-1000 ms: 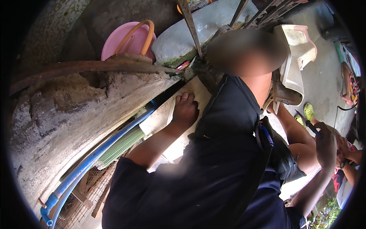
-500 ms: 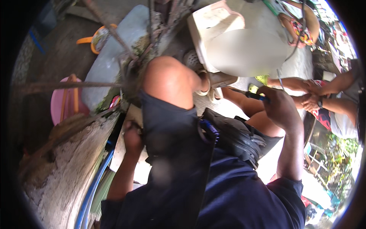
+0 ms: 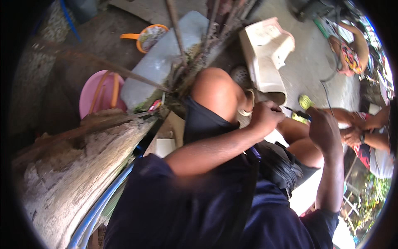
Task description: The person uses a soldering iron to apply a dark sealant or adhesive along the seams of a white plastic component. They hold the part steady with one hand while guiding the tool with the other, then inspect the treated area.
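In my right hand (image 3: 325, 130), the fingers are wrapped round a slim tool (image 3: 304, 115) with a black and blue handle; its thin end points left. Its exact kind is too small to make out. My left hand (image 3: 267, 118) is raised in front of my lap, close to the tool's thin end, with its fingers pinched together. Anything between those fingertips is hidden. Below the hands, a black bag (image 3: 280, 166) lies across my lap, against my dark shorts.
A pale plastic chair (image 3: 265, 50) lies beyond my feet. Rusty metal bars (image 3: 176, 29) and a rough wall (image 3: 83, 174) stand left. A pink basin (image 3: 89, 89) and an orange-handled dipper (image 3: 143, 37) sit past them. Another person's clasped hands (image 3: 354, 135) are at right.
My left hand has come up from beside my left thigh to the tool. The right hand still grips the tool. The whole view has shifted, moving the surroundings rightward and slightly down.
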